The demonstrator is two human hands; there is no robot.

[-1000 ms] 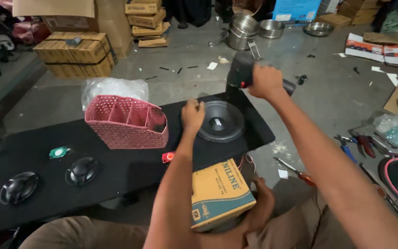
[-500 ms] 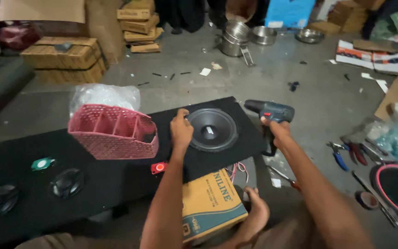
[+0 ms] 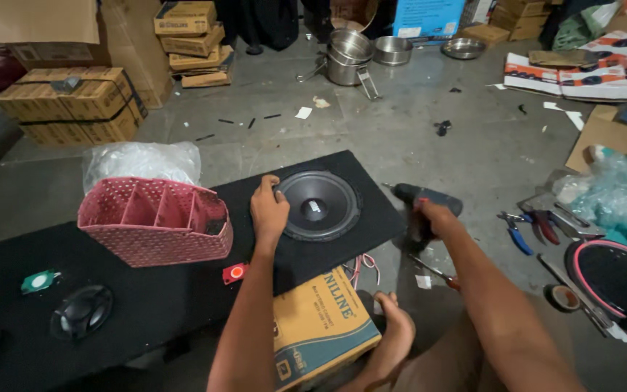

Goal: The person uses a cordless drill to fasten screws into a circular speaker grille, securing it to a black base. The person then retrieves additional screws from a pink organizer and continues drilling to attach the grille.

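Here the round black speaker cone (image 3: 320,206) sits sunk into the long black carpeted board (image 3: 146,305), close to that surface's far right corner, its face pointing straight up. The left hand (image 3: 268,210) rests on the speaker's left rim, fingers curled loosely over the edge, pressing rather than gripping, so it is the nearer of the two hands. The right hand (image 3: 429,218) is closed around the handle of a dark cordless drill (image 3: 422,207), held just off the board's right edge. The drill's body runs roughly level, its bit end aimed left toward the speaker's right rim. A pink perforated plastic basket (image 3: 155,221) stands at the board's far edge, left of the speaker and near the left hand.
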